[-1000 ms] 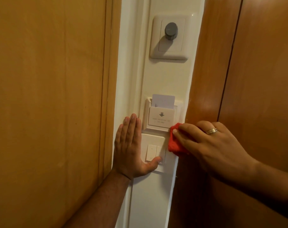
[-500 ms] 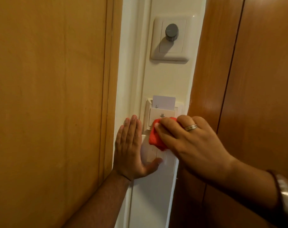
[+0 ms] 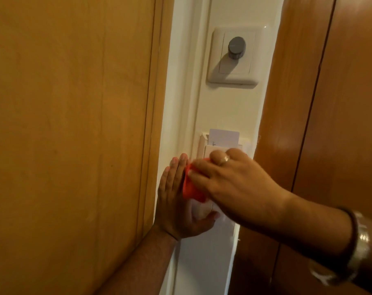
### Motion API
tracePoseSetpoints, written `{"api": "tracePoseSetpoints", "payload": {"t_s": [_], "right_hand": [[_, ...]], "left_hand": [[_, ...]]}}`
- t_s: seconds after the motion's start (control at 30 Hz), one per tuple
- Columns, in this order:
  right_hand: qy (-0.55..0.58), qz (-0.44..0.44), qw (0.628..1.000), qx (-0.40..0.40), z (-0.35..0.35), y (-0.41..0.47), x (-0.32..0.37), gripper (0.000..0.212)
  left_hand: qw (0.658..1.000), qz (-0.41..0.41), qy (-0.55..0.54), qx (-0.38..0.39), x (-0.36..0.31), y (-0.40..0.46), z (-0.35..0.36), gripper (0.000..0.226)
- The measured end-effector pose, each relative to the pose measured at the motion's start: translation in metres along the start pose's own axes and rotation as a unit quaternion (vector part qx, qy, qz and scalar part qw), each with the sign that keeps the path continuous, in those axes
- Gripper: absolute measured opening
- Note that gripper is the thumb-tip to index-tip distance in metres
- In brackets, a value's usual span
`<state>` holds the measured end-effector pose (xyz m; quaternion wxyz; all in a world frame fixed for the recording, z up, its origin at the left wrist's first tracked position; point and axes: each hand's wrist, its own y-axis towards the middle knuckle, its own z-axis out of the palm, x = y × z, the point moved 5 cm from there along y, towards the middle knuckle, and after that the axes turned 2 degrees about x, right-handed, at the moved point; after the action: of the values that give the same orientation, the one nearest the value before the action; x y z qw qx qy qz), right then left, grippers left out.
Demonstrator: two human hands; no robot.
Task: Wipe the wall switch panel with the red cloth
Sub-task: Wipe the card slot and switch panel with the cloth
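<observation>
My right hand (image 3: 234, 184) presses the red cloth (image 3: 191, 188) against the white wall switch panel (image 3: 202, 210), most of which is hidden under the hand and cloth. Just above it sits the key card holder (image 3: 202, 145) with a white card (image 3: 223, 138) standing in its slot. My left hand (image 3: 176, 201) lies flat on the white wall left of the panel, fingers up and together, thumb reaching onto the panel's lower part. The cloth touches the fingers of my left hand.
A white dimmer plate with a grey knob (image 3: 236, 47) is mounted higher on the narrow white wall strip. A light wooden door panel (image 3: 74, 124) fills the left side, and a darker wooden panel (image 3: 329, 103) the right.
My right hand has slid the red cloth leftward across the switch panel, from its right edge to its left edge beside my left hand. My left hand has stayed in place.
</observation>
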<state>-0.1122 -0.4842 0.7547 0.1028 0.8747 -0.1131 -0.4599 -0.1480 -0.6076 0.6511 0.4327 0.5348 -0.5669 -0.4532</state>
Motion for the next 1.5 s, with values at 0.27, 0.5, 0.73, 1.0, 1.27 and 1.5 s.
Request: {"api": "tracePoseSetpoints", "payload": {"t_s": [0.27,0.5,0.73,1.0,1.27,1.5], "right_hand": [[-0.035,0.037,0.998,-0.042,-0.019,0.026,0.000,0.044],[-0.023,0.067,0.996,-0.054,-0.013,0.016,-0.008,0.054],[0.014,0.105,0.991,-0.086,-0.002,-0.018,-0.021,0.067],[0.031,0.125,0.985,-0.117,0.002,-0.035,-0.025,0.072],[0.061,0.173,0.975,-0.129,0.011,-0.056,-0.045,0.073],[0.095,0.187,0.966,-0.151,0.016,-0.066,-0.053,0.066]], "left_hand": [[0.999,-0.013,-0.006,0.047,0.003,0.002,0.005,0.098],[1.000,-0.006,-0.005,0.021,0.002,0.001,0.001,0.102],[1.000,-0.026,0.009,0.014,0.001,0.000,-0.002,0.109],[0.999,-0.032,0.027,0.023,0.005,-0.003,0.003,0.116],[0.998,-0.031,0.035,0.031,0.008,-0.002,0.003,0.119],[0.999,-0.034,0.027,0.025,0.006,-0.001,0.001,0.114]]}}
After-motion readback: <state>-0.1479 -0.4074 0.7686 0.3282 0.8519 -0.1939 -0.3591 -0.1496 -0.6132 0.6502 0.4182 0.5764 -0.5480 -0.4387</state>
